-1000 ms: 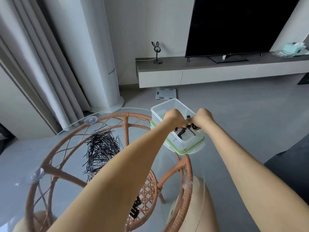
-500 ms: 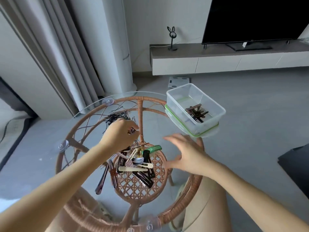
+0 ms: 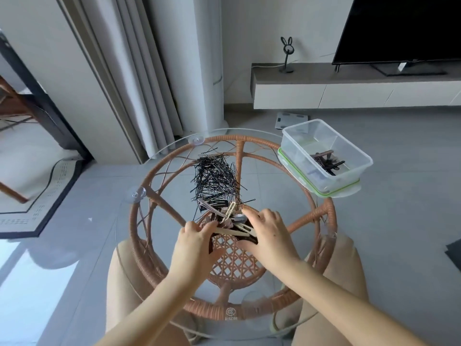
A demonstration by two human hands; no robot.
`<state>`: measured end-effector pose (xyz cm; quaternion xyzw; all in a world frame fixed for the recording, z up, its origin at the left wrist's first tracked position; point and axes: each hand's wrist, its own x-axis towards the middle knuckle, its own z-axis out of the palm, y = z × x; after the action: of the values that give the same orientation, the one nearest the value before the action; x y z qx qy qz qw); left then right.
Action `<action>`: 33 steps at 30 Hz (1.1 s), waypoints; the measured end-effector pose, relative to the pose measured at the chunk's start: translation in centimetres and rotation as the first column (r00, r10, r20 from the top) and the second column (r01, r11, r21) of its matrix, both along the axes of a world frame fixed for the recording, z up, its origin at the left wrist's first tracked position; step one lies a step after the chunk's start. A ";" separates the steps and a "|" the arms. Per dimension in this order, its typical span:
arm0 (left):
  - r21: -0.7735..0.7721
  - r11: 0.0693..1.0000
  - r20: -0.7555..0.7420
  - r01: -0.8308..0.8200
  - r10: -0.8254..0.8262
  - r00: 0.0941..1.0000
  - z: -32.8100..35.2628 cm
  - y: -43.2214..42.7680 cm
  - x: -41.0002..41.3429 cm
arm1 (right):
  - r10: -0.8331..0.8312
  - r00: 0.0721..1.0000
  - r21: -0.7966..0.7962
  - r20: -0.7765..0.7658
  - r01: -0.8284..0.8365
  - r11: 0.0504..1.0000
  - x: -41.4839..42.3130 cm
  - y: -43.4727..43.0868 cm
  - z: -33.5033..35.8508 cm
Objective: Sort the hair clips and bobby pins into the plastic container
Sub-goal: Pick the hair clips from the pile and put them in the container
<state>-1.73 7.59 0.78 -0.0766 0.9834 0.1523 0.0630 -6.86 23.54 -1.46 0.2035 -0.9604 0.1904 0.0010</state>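
Note:
A clear plastic container [image 3: 296, 146] stands on its green lid at the far right edge of the round glass table [image 3: 249, 312], with a few dark brown clips [image 3: 326, 162] inside. A heap of black bobby pins [image 3: 214, 181] lies on the glass at the middle. Just in front of it is a pile of mixed hair clips [image 3: 230, 216], cream, brown and black. My left hand [image 3: 194, 243] and my right hand [image 3: 268, 236] close on this pile from both sides, fingers and thumbs curled round clips. Much of the pile is hidden under my hands.
The glass top rests on a rattan frame with suction cups [image 3: 136, 194]. My knees show under the table. Beyond are a curtain [image 3: 139, 78], a low TV cabinet [image 3: 349, 91] with a TV, and a bathroom scale [image 3: 290, 119] on the floor.
Both hands have come back from the container, where they dropped dark clips, to the hair clip pile. They now grip the pile from either side. The view has tilted down.

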 end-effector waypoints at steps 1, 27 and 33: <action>0.026 1.000 -0.003 -0.007 0.007 1.000 0.0 0.5 0.0 | -0.015 1.000 -0.046 0.019 0.016 0.999 0.2 0.2 0.0; 0.301 0.946 -0.030 -0.123 0.138 0.990 6.2 -2.8 -1.7 | -0.114 0.961 -0.591 0.251 0.245 0.769 -1.7 5.9 3.3; 0.378 0.926 -0.086 -0.001 0.036 0.996 9.1 0.4 -4.7 | -0.250 0.936 -0.708 0.248 0.351 0.612 -4.4 10.0 6.6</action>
<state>-6.43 7.94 9.92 -0.0654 0.9368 0.3424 0.0300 -11.28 33.59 5.18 0.0089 -0.8169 0.5739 0.0559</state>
